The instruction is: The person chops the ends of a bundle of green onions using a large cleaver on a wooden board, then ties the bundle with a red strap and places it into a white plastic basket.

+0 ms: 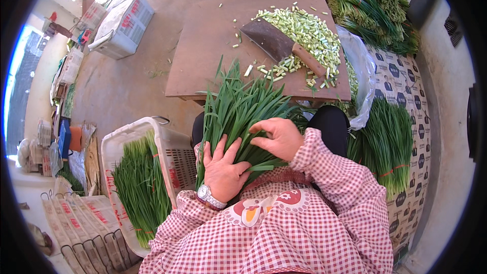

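A loose bunch of green garlic chives (243, 102) lies across my lap, its leaf tips reaching over the near edge of the wooden table. My left hand (224, 171), a watch at its wrist, rests on the leaves with fingers spread. Just above the right side of the bunch is my right hand (277, 139); its thumb and forefinger are apart, with its other fingers curled. On the table (209, 45) a cleaver (272, 40) with a wooden handle lies against a heap of short cut pale-green stem pieces (315, 30).
At my left stands a white plastic crate (163, 144) holding banded chives (142, 186). Folded crates (89, 228) lie beyond it. To my right are a clear plastic bag (363, 72) and banded chives (392, 140). Piled bundles (365, 3) and another crate (125, 23) stand farther off.
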Demonstrator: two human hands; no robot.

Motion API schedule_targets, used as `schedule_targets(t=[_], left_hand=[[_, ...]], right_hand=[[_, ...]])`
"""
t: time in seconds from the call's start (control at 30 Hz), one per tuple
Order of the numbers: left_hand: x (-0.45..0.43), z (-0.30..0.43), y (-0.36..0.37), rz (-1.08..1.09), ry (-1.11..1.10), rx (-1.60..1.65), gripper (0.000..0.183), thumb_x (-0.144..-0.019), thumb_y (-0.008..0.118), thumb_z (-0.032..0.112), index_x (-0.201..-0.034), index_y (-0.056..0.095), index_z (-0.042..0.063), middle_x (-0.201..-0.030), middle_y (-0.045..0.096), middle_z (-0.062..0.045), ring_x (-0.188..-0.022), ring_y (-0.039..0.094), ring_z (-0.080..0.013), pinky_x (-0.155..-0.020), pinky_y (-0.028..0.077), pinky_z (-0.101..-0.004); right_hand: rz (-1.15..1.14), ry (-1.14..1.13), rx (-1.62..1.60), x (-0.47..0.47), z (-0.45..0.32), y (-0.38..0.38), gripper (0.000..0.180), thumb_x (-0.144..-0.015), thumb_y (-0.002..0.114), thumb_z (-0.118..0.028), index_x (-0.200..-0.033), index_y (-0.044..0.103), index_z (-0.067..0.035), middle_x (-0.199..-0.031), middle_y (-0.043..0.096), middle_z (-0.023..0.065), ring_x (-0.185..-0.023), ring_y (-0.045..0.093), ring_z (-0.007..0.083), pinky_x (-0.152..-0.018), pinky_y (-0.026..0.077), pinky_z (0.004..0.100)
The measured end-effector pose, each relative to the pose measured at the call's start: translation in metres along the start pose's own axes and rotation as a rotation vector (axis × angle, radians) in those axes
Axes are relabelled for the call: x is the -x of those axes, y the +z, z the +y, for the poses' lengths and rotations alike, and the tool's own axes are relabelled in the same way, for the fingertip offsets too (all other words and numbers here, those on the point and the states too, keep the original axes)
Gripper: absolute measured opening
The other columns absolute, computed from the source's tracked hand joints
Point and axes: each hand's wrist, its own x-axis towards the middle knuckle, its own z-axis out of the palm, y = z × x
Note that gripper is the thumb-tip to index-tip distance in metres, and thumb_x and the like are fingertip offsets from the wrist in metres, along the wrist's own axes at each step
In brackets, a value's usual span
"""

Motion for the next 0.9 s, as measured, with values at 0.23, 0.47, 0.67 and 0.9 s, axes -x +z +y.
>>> schedule_targets(t=[0.23, 0.47, 0.67, 0.9], left_hand=[[0.005, -0.002, -0.003, -0.022, -0.006, -0.010, 0.019, -0.065, 0.075, 0.028, -0.083, 0.073, 0.024, -0.134, 0.048, -0.009, -0.130, 0.035, -0.0375, -0.106, 0.018, -0.0602], [0.003, -0.003, -0.002, -0.020, -0.002, -0.010, 0.018, -0.066, 0.075, 0.030, -0.083, 0.073, 0.023, -0.134, 0.048, -0.009, -0.129, 0.036, -0.0372, -0.106, 0.018, -0.0598], [0.008, -0.010, 0.001, -0.005, 0.007, 0.001, 0.017, -0.066, 0.075, 0.030, -0.082, 0.073, 0.022, -0.132, 0.050, -0.009, -0.128, 0.037, -0.0370, -0.106, 0.019, -0.0582], [0.017, -0.017, -0.018, 0.071, 0.003, 0.082, 0.026, -0.064, 0.079, 0.025, -0.088, 0.072, 0.019, -0.132, 0.049, -0.013, -0.127, 0.039, -0.0398, -0.104, 0.026, -0.0554]], right_hand=[[0.019, -0.085, -0.021, -0.010, 0.012, 0.027, 0.022, -0.077, 0.067, -0.019, -0.091, 0.066, -0.002, -0.073, 0.059, 0.0132, -0.062, 0.056, 0.0234, -0.057, 0.043, 0.0342], [0.035, -0.054, -0.065, -0.011, 0.010, 0.029, 0.020, -0.076, 0.066, -0.018, -0.087, 0.065, -0.001, -0.062, 0.054, 0.0103, -0.054, 0.052, 0.0184, -0.050, 0.040, 0.0317], [0.071, -0.039, 0.079, -0.008, 0.022, 0.014, 0.023, -0.077, 0.061, -0.022, -0.084, 0.064, 0.000, -0.075, 0.062, 0.0194, -0.072, 0.061, 0.0344, -0.066, 0.049, 0.0410], [-0.240, 0.252, 0.508, 0.041, 0.045, -0.078, 0.049, -0.078, 0.065, -0.046, -0.101, 0.066, -0.002, -0.102, 0.060, 0.0217, -0.100, 0.055, 0.0320, -0.086, 0.045, 0.0373]])
